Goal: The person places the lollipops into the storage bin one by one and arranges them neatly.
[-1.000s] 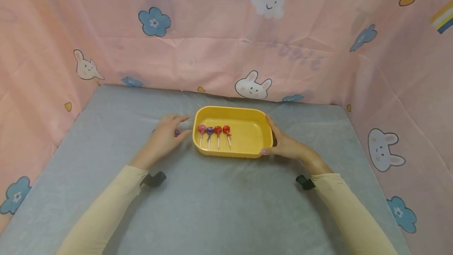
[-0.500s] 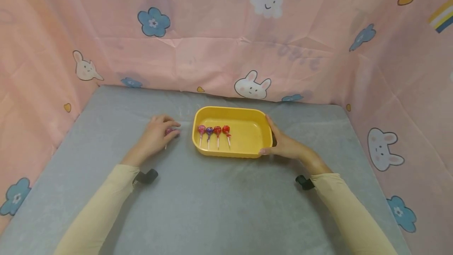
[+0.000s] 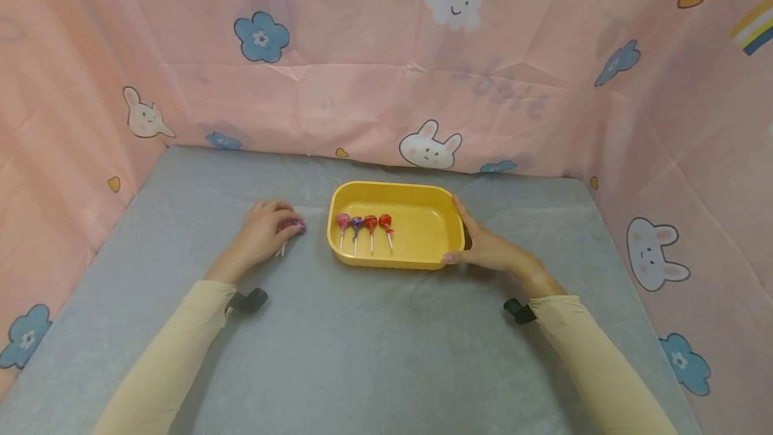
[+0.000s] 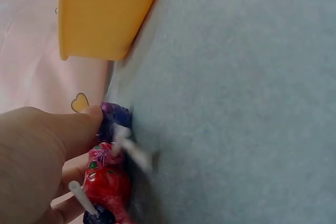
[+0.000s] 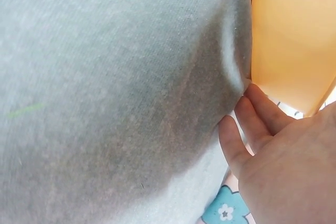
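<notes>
My left hand [image 3: 258, 232] is low over the table, left of a yellow plastic box [image 3: 417, 264]. In the left wrist view its thumb and fingers pinch a purple-wrapped lollipop [image 4: 117, 116] with a white stick. Close under that hand are more lollipops, one of them a red lollipop [image 4: 107, 184]; the hand partly hides them. My right hand [image 3: 492, 247] holds the right end of the box, thumb at the near corner and fingers along the far side. Inside the box, toward its left, several lollipops [image 3: 370, 221] lie in a row, sticks toward me.
A grey cloth covers the table [image 3: 374, 348]. Pink printed curtains [image 3: 338, 99] hang along the back and both sides. The right part of the box shows its bare yellow floor.
My left hand has moved left, away from the box's left end, and its fingers have drawn in on the lollipops on the table. The right hand and the box stay in place.
</notes>
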